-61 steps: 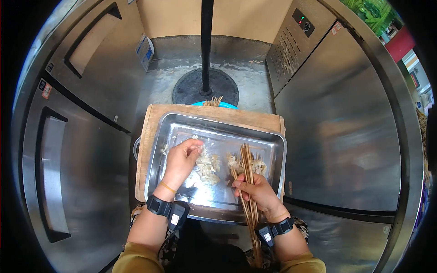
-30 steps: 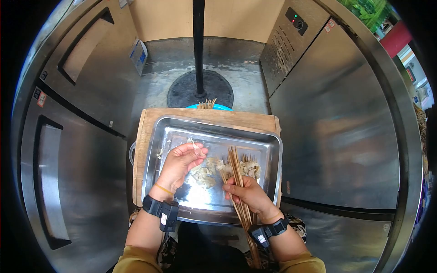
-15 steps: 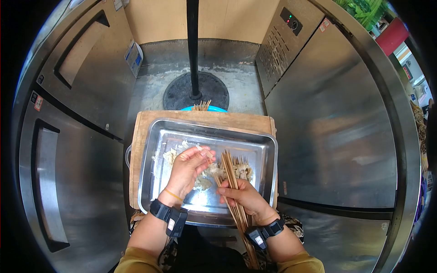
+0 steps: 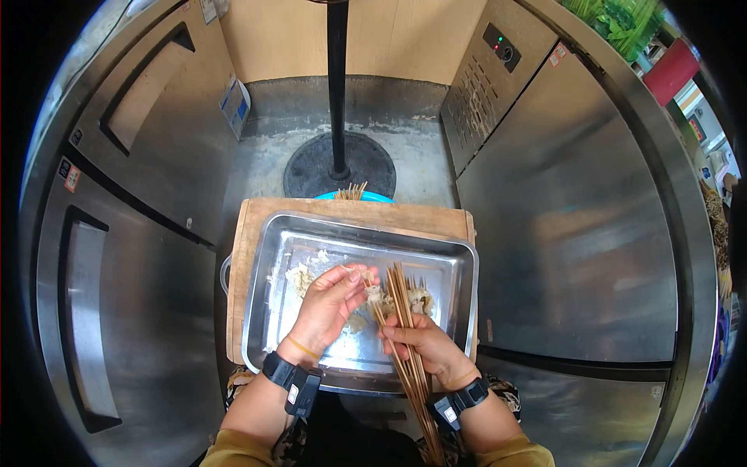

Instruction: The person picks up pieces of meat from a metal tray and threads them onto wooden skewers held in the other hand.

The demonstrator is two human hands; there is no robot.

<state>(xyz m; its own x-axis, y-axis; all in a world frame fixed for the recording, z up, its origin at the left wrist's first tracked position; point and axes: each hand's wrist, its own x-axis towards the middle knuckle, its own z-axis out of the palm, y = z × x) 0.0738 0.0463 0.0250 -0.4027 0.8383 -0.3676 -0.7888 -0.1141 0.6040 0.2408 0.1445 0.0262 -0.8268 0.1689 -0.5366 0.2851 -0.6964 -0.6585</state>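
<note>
My right hand (image 4: 426, 344) is closed around a bundle of thin wooden skewers (image 4: 415, 372), their pointed ends up and their long ends hanging over the tray's near edge. My left hand (image 4: 320, 310) pinches a small pale, thin piece of food (image 4: 367, 275) just left of the skewer tips. One skewer in the bundle leans left, with pale food by its tip. Both hands are above a shallow steel tray (image 4: 254, 311). Pale shredded pieces (image 4: 299, 278) lie in its left part. Behind the bundle are loaded skewers (image 4: 421, 299), partly hidden.
The tray rests on a wooden board (image 4: 239, 233). Behind it, a blue container (image 4: 377, 197) holds upright sticks (image 4: 352, 191). A black pole (image 4: 337, 93) stands on a round base. Steel cabinets (image 4: 576, 210) close in on both sides.
The view has shifted slightly, so the scene sits a little lower and to the right. My left fingers still pinch the pale piece near the skewer tips, and my right hand keeps its hold.
</note>
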